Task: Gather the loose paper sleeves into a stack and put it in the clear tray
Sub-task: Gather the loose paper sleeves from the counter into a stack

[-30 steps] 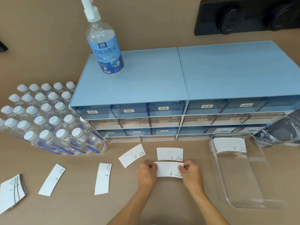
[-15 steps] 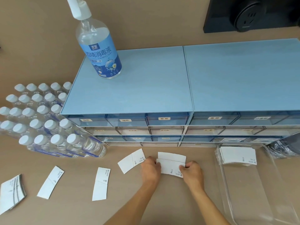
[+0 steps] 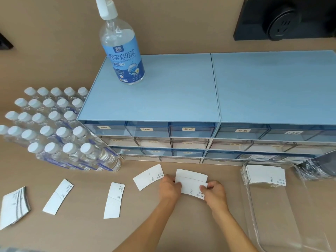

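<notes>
- Toward the tabletop's left edge we see three loose paper sleeves [image 3: 58, 196] lying flat.
- Our left hand [image 3: 169, 186] and right hand [image 3: 213, 192] pinch a held sleeve [image 3: 192, 185] over another.
- Near the right edge, the clear tray [image 3: 254, 206] holds a stack [image 3: 265, 176].

Supply or stockroom counter, labelled drawer units [image 3: 209, 130], packed water bottles [image 3: 54, 131], disinfectant spray [image 3: 123, 57]

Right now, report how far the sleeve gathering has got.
Done: a white sleeve stack lies in the clear plastic tray. In hand: left hand and right hand hold two overlapped sleeves. Left: three loose sleeves on the table.
</notes>
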A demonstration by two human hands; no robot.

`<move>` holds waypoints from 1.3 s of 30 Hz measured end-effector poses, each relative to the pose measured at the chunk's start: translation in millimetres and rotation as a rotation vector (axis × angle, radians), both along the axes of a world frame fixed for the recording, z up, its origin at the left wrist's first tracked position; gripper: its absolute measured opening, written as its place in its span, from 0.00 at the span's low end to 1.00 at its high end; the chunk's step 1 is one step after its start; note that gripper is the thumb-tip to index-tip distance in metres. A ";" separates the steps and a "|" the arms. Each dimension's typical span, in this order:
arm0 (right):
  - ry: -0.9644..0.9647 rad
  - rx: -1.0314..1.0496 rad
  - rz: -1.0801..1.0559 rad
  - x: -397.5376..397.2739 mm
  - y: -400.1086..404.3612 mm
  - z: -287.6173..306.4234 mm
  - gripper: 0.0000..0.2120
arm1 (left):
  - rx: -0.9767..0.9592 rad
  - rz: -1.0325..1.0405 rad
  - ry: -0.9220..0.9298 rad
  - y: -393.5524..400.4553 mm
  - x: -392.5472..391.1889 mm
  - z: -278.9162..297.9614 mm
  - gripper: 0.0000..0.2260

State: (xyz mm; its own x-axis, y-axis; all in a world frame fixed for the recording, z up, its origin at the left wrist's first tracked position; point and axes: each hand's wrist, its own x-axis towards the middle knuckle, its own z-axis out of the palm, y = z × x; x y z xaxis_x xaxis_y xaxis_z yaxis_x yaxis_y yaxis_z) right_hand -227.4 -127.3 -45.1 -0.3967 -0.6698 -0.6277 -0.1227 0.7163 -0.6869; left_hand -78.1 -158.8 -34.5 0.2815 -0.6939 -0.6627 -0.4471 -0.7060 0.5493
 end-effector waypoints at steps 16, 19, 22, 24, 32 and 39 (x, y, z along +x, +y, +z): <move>-0.009 -0.103 0.300 74.4 -5.9 18.3 0.04 | -0.161 0.398 0.177 55.2 80.1 11.3 0.02; 0.048 -0.111 0.371 98.4 -23.3 22.7 0.08 | -0.146 0.464 0.157 55.0 96.9 12.1 0.06; 0.096 -0.112 0.430 120.8 -43.2 24.3 0.11 | -0.142 0.507 0.108 50.5 111.1 13.5 0.08; 0.116 -0.110 0.453 134.2 -56.0 24.2 0.13 | -0.129 0.545 0.082 44.8 120.3 14.1 0.09; 0.118 -0.066 0.402 158.4 -81.7 13.2 0.07 | -0.108 0.550 0.055 13.1 139.9 14.2 0.07; 0.141 -0.084 0.369 167.2 -80.9 9.2 0.13 | -0.057 0.549 0.054 8.4 143.8 8.9 0.06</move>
State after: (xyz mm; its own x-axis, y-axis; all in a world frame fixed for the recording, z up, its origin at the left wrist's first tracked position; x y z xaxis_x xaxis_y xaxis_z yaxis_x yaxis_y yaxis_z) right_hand -60.2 -208.2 -35.9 -0.1979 -0.8301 -0.5214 -0.4585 0.5485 -0.6992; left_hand 65.7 -150.4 -25.6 0.5787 -0.4903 -0.6518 0.0076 -0.7958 0.6055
